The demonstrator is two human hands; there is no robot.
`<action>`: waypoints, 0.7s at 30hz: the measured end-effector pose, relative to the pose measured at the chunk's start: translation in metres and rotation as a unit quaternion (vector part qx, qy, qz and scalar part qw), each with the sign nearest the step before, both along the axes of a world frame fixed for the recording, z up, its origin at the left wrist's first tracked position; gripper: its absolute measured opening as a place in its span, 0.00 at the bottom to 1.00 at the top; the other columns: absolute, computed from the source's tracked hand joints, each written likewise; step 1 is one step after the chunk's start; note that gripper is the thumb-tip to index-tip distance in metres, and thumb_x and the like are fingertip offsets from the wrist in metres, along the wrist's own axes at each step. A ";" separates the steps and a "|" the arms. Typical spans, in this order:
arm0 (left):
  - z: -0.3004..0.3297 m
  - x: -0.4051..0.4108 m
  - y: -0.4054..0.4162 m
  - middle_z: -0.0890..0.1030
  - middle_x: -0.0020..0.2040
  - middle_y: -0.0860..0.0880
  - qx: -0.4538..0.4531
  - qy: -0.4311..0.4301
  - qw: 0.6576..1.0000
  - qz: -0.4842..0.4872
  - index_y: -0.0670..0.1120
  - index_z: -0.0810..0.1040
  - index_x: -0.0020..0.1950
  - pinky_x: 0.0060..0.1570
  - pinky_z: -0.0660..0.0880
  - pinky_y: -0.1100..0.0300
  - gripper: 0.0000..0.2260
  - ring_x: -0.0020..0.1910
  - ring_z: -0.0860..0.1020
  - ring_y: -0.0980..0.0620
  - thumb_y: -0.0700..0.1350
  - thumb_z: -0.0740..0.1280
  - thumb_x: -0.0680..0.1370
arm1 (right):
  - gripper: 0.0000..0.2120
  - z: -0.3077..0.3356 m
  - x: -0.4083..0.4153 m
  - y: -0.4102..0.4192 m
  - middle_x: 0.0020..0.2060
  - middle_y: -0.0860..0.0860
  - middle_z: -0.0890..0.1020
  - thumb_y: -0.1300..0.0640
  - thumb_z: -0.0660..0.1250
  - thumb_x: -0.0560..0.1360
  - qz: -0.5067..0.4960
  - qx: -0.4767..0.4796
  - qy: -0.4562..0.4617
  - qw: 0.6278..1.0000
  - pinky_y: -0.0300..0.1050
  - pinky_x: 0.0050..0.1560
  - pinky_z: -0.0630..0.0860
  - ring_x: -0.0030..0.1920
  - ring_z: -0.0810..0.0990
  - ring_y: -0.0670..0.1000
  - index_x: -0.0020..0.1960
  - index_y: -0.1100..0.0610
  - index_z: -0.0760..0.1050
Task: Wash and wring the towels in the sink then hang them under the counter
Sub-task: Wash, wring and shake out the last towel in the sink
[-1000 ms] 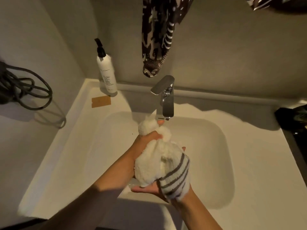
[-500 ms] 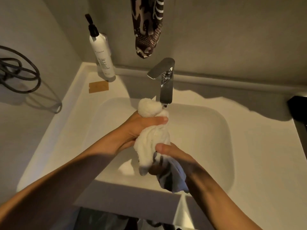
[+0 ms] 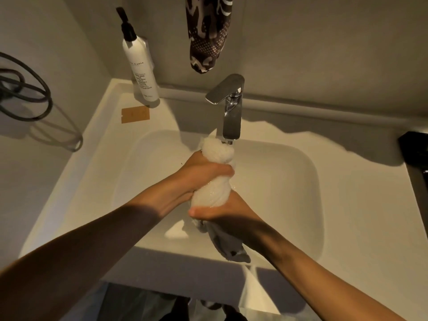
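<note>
A white towel [image 3: 212,193] is twisted into a tight roll over the white sink basin [image 3: 289,181], wet and glistening. My left hand [image 3: 199,174] grips its upper part, just below the fluffy end bunched under the chrome faucet [image 3: 230,107]. My right hand [image 3: 222,210] grips the lower part, thumb across the front. The towel's tail hangs dark and shadowed below my right hand toward the basin's near edge. Whether water runs from the spout I cannot tell.
A white pump bottle [image 3: 140,66] stands at the back left of the counter, with a brown card [image 3: 135,114] lying before it. A patterned dark cloth [image 3: 207,35] hangs above the faucet. A dark cable [image 3: 25,93] loops on the left wall. A black object [image 3: 414,149] sits at the right.
My right hand turned from cupping the striped end underneath to gripping the towel from the front. Both hands now squeeze it into a tighter twisted roll, closer to the faucet.
</note>
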State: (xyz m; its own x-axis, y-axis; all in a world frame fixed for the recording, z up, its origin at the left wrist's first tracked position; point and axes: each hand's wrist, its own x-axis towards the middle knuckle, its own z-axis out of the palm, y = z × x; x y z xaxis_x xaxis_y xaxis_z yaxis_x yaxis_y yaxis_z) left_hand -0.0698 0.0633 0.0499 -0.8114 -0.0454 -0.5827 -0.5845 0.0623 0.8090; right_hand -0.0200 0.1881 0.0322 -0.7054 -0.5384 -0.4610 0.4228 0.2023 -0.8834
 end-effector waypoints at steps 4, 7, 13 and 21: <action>-0.029 0.001 0.001 0.82 0.53 0.47 -0.064 -0.027 0.998 -0.008 0.49 0.78 0.63 0.45 0.78 0.58 0.23 0.51 0.82 0.49 0.42 0.77 0.69 | 0.12 -0.029 0.007 -0.016 0.41 0.51 0.84 0.62 0.75 0.66 -0.061 0.109 0.047 0.991 0.44 0.48 0.82 0.43 0.83 0.44 0.49 0.58 0.81; -0.052 0.003 0.002 0.82 0.56 0.46 -0.169 -0.090 0.981 -0.037 0.49 0.77 0.63 0.55 0.79 0.53 0.27 0.54 0.81 0.46 0.48 0.74 0.65 | 0.15 -0.060 0.016 -0.035 0.44 0.46 0.84 0.55 0.76 0.66 -0.089 0.169 0.050 0.980 0.41 0.50 0.80 0.45 0.81 0.41 0.52 0.51 0.80; -0.081 0.022 0.003 0.78 0.60 0.47 -0.243 -0.106 0.964 -0.019 0.49 0.75 0.65 0.60 0.76 0.55 0.23 0.60 0.78 0.44 0.45 0.73 0.70 | 0.14 -0.099 0.030 -0.050 0.43 0.44 0.83 0.49 0.72 0.67 -0.052 0.246 0.009 0.968 0.32 0.39 0.76 0.43 0.81 0.44 0.52 0.50 0.79; -0.092 0.032 -0.002 0.84 0.56 0.47 -0.124 -0.120 0.981 0.085 0.51 0.79 0.58 0.59 0.79 0.49 0.32 0.54 0.82 0.46 0.61 0.76 0.57 | 0.33 -0.093 0.021 -0.032 0.55 0.48 0.82 0.50 0.77 0.61 0.006 0.262 -0.009 0.965 0.44 0.55 0.78 0.56 0.81 0.50 0.65 0.50 0.73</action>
State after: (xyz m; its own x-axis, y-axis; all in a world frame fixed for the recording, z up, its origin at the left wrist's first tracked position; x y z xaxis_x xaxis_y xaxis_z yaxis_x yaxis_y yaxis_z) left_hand -0.0381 0.0614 -0.0422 -0.6212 -0.3325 -0.7096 -0.7747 0.1247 0.6199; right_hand 0.0014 0.1563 -0.0605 -0.6903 -0.2363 -0.6839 0.4320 0.6237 -0.6515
